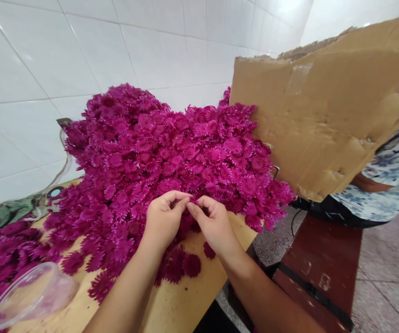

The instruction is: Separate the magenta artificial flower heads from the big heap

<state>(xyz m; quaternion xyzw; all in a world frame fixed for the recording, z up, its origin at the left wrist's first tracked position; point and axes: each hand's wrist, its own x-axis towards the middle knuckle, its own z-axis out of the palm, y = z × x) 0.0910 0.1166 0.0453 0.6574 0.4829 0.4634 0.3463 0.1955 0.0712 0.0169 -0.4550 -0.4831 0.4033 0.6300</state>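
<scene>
Thumb and forefinger of my left hand (164, 217) are pinched together in front of the flower heap. My right hand (213, 223) is pinched in the same way, and its fingertips almost meet the left ones. Between them shows a small bit of a magenta flower (193, 200), mostly hidden by the fingers. Behind and around both hands rises a large heap of magenta flower heads (171, 148) with frilled petals. Below the hands, a few loose flower heads (191, 265) lie on the yellowish tabletop (181, 305).
A clear plastic tub (33, 296) lies tilted at the lower left, near more flowers (5, 254). A cardboard sheet (317, 111) stands on the right, with a person in a patterned garment (393, 171) behind it. White tiles (81, 51) line the wall; a red-brown bench (320, 259) stands right.
</scene>
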